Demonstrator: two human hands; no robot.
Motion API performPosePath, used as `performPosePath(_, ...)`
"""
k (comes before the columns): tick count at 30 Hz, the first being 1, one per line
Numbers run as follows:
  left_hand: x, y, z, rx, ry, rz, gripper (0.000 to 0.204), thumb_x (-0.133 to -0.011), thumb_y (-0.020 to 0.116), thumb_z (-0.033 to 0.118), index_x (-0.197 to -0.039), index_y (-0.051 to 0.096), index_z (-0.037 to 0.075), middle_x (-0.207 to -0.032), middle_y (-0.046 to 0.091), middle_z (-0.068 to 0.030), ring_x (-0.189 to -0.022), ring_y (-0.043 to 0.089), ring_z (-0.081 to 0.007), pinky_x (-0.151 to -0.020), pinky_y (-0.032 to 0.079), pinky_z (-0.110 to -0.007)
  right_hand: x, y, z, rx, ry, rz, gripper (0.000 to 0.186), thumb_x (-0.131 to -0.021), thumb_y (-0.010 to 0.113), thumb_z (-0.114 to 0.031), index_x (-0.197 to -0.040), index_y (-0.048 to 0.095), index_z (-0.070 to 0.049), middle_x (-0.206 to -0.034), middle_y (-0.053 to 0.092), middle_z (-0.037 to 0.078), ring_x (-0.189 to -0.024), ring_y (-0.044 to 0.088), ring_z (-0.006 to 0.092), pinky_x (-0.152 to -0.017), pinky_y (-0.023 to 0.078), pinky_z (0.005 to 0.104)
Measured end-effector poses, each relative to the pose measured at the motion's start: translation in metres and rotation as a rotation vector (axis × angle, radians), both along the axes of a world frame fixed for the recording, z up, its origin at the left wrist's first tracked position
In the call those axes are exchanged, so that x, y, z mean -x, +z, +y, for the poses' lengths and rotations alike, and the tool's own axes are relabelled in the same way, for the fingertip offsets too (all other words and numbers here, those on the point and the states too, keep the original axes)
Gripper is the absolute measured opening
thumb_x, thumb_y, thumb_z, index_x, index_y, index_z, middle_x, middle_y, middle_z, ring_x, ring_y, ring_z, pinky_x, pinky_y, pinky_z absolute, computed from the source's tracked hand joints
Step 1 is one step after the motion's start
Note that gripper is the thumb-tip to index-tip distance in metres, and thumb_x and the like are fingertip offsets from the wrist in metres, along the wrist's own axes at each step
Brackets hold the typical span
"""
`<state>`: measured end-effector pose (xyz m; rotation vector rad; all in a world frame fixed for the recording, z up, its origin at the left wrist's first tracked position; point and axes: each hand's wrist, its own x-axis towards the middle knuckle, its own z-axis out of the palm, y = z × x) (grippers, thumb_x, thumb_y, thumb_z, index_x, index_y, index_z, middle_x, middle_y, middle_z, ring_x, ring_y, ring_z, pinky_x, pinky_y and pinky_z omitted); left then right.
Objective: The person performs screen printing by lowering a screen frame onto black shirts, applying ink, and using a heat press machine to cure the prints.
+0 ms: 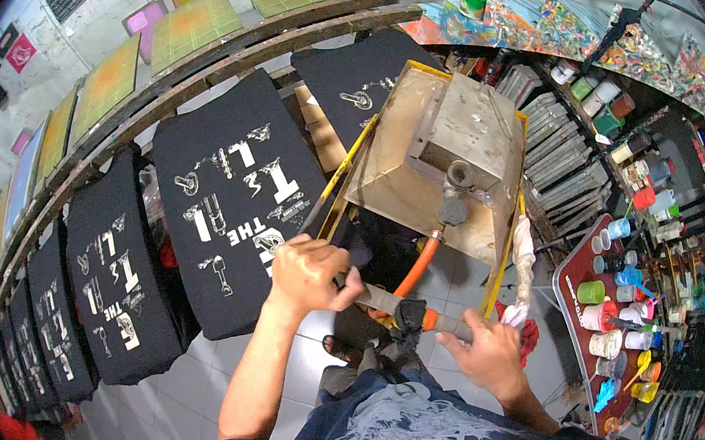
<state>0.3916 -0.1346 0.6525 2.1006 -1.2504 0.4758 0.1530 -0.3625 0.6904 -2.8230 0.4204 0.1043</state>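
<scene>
My left hand (pixel 313 273) is closed on a grey metal bar (pixel 380 298) at the near left of a boxy metal heater (pixel 465 131) in a yellow frame. My right hand (pixel 485 349) grips the bar's rounded right end, below the heater. An orange hose (pixel 418 266) runs down from the heater's fitting behind the bar, with dark wrapping near its lower part. Left of the heater lies a black shirt with white printing (pixel 232 204) on a board. Another black shirt (pixel 334 68) shows partly behind the heater. A pale cloth (pixel 522 269) is wound on the frame's right side.
A row of printed black shirts (pixel 117 275) curves away left along a wooden rail (pixel 260 38). Screens (pixel 192 24) stand behind it. Stacked squeegees (pixel 554 138) and a red-brown tray (pixel 575 272) with paint tubs are at right. Tiled floor (pixel 191 407) shows below the shirts.
</scene>
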Motion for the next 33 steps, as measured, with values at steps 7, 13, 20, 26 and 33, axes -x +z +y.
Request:
performPosePath(7,-0.05,0.005,0.02,0.041,0.042,0.08,0.019,-0.063,0.068,0.02,-0.058,0.052,0.012,-0.054,0.054,-0.0074,-0.05,0.056,-0.0305,-0.052,0.043,-0.04,-0.038,0.004,0.011,-0.313,0.351,-0.072,0.044,-0.103,0.063,-0.04,-0.117,0.05,-0.001,-0.089,0.07,0.026,-0.071,0.069,0.0497,-0.06,0.055,0.0573)
performPosePath(13,-0.072,0.0,0.031,0.035,0.131,0.055,0.028,-0.069,0.07,0.023,-0.057,0.048,0.011,-0.052,0.049,-0.0083,-0.05,0.052,-0.0323,-0.055,0.042,-0.041,-0.071,0.009,0.015,-0.504,0.362,0.193,0.043,-0.105,0.059,-0.038,-0.119,0.046,0.001,-0.079,0.068,0.032,-0.078,0.067,0.0546,-0.067,0.052,0.0639)
performPosePath(20,-0.066,0.005,0.034,0.059,0.15,0.082,0.03,-0.071,0.073,0.023,-0.055,0.05,0.013,-0.051,0.048,-0.0066,-0.047,0.049,-0.0291,-0.052,0.037,-0.039,-0.074,0.006,0.013,-0.851,0.243,0.218,0.046,-0.1,0.066,-0.048,-0.115,0.06,-0.004,-0.083,0.071,0.027,-0.083,0.069,0.0521,-0.074,0.054,0.0572)
performPosePath(26,-0.07,0.004,0.027,0.077,0.068,0.085,0.034,-0.076,0.076,0.024,-0.055,0.052,0.014,-0.052,0.052,-0.0059,-0.048,0.054,-0.0286,-0.051,0.04,-0.039,-0.071,-0.006,0.006,-0.777,0.231,0.192,0.05,-0.099,0.07,-0.048,-0.119,0.066,-0.001,-0.08,0.068,0.016,-0.071,0.063,0.0273,-0.068,0.051,0.0402)
performPosePath(33,-0.072,0.014,0.029,0.107,-0.003,0.075,0.038,-0.081,0.079,0.024,-0.056,0.054,0.012,-0.053,0.056,-0.0058,-0.049,0.057,-0.0262,-0.053,0.043,-0.037,-0.069,0.011,0.021,-0.81,-0.173,0.289,0.059,-0.09,0.085,-0.043,-0.13,0.061,-0.006,-0.072,0.066,0.003,-0.065,0.056,0.0063,-0.056,0.043,0.0281)
